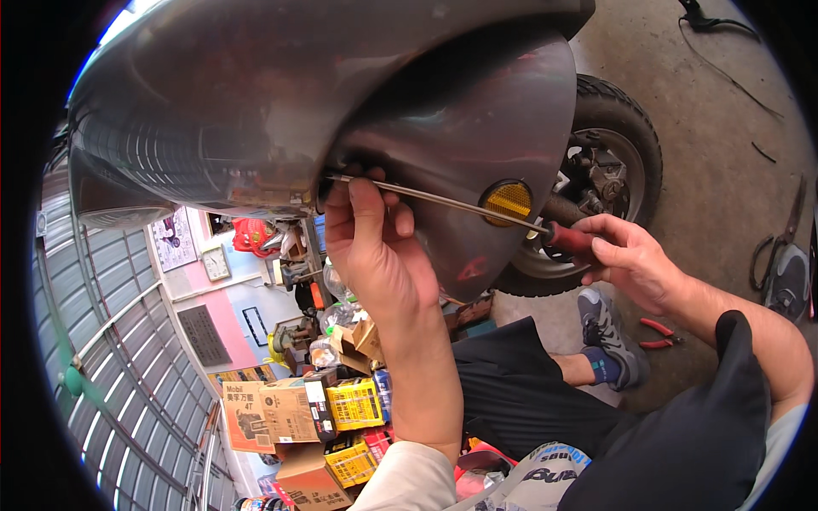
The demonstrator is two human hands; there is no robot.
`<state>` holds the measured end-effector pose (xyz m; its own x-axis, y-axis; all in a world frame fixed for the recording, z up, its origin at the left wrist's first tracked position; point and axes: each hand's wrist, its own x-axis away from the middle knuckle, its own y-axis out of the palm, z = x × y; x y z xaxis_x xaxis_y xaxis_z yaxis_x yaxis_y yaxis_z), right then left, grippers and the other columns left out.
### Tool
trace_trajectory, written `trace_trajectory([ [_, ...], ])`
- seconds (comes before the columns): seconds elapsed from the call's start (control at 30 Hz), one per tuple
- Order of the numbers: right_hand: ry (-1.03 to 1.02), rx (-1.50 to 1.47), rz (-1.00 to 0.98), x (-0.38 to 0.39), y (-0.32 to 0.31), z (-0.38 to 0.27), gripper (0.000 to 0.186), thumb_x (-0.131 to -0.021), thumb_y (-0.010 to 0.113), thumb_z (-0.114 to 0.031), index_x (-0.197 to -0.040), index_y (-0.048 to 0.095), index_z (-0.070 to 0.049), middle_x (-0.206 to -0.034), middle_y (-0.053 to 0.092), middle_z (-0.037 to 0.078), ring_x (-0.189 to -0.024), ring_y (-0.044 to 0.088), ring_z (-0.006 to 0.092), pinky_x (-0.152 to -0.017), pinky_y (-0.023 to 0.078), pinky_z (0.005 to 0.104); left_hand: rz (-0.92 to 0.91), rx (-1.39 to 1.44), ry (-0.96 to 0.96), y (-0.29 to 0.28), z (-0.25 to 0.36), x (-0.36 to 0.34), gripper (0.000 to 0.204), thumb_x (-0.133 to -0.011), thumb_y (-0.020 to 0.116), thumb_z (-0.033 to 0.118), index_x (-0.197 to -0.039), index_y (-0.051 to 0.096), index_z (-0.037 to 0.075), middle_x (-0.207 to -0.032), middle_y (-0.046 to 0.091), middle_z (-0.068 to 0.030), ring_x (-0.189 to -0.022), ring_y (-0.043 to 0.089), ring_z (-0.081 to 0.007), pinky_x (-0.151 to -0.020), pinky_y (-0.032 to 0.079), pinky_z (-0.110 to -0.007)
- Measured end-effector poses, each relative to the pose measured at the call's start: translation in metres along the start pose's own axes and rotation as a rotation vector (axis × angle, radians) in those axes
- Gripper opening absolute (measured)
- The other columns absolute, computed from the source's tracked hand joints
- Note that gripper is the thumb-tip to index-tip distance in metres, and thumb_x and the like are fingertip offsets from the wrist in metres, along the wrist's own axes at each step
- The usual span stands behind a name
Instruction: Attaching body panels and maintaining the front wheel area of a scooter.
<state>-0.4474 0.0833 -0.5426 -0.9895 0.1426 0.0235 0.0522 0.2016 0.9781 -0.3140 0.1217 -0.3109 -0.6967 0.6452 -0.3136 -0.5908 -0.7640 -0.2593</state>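
A long screwdriver (460,204) crosses a grey body panel (443,140), tip at its left edge; right hand (635,262) pinches the handle (569,242), left hand (383,264) the shaft (426,195), so straight, steady pressure should prevent slipping.

- Bright, soft daylight overall; the floor (682,162) toward two o'clock is evenly lit.
- A blown-out white patch with blue fringing sits at ten o'clock.
- The glossy body panel (213,102) at ten o'clock carries hazy glare and reflections.
- Deep shadow fills the panel's curved edge near twelve.
- The screwdriver (460,205) glints, reasonably sharp.
- Dark cloth (682,443) at four o'clock loses detail.
- The ribbed wall (128,341) bows at eight o'clock; black rings the fisheye view.
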Motion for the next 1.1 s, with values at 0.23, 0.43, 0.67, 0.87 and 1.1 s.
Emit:
trace_trajectory([
  [0.23, 0.095, -0.204, -0.09, 0.005, -0.018, 0.006, 0.039, -0.094, 0.059, -0.031, -0.121, 0.051, -0.003, -0.111, 0.055, 0.006, -0.088, 0.058, 0.0187, -0.076, 0.048, 0.0341, 0.084, 0.006, -0.009, 0.01, -0.002, 0.001, 0.014, -0.087, 0.069, 0.012, -0.099, 0.063, 0.009, -0.092, 0.067, -0.0041, -0.069, 0.055, -0.006, -0.05, 0.037, -0.018],
  [0.43, 0.194, -0.15, -0.066, 0.01, -0.011, -0.01, 0.046, -0.094, 0.058, -0.035, -0.125, 0.048, -0.002, -0.115, 0.055, 0.008, -0.091, 0.06, 0.0215, -0.077, 0.05, 0.0345, 0.068, 0.029, 0.011, 0.003, 0.0, -0.003, 0.015, -0.086, 0.069, 0.01, -0.1, 0.063, 0.008, -0.09, 0.067, -0.0031, -0.069, 0.055, -0.0059, -0.051, 0.038, -0.018],
  [0.67, 0.474, 1.221, 0.023, 0.04, 0.011, -0.092, 0.035, -0.087, 0.056, -0.019, -0.113, 0.058, 0.005, -0.093, 0.065, 0.013, -0.085, 0.065, 0.0179, -0.072, 0.054, 0.0344, 0.096, 0.056, 0.013, -0.001, -0.006, -0.007, 0.015, -0.083, 0.072, 0.006, -0.095, 0.064, 0.003, -0.085, 0.066, -0.004, -0.069, 0.058, -0.009, -0.055, 0.04, -0.02],
  [0.87, 0.293, 2.203, 0.131, 0.072, 0.121, -0.157, 0.027, -0.083, 0.059, -0.017, -0.1, 0.063, 0.002, -0.086, 0.067, 0.022, -0.087, 0.065, 0.037, -0.079, 0.051, 0.0425, 0.035, 0.171, -0.002, 0.004, -0.007, -0.012, 0.018, -0.082, 0.073, 0.007, -0.096, 0.065, 0.0, -0.082, 0.066, -0.0038, -0.069, 0.059, -0.0095, -0.058, 0.042, -0.022],
  [1.1, 0.497, 1.824, 0.309, 0.025, 0.089, -0.09, 0.032, -0.087, 0.057, -0.022, -0.111, 0.061, 0.0, -0.091, 0.068, 0.014, -0.084, 0.067, 0.0226, -0.078, 0.054, 0.0354, 0.042, 0.169, 0.011, -0.008, -0.01, -0.011, 0.013, -0.083, 0.071, 0.006, -0.092, 0.067, -0.002, -0.077, 0.066, -0.0033, -0.064, 0.058, -0.0076, -0.057, 0.042, -0.021],
])
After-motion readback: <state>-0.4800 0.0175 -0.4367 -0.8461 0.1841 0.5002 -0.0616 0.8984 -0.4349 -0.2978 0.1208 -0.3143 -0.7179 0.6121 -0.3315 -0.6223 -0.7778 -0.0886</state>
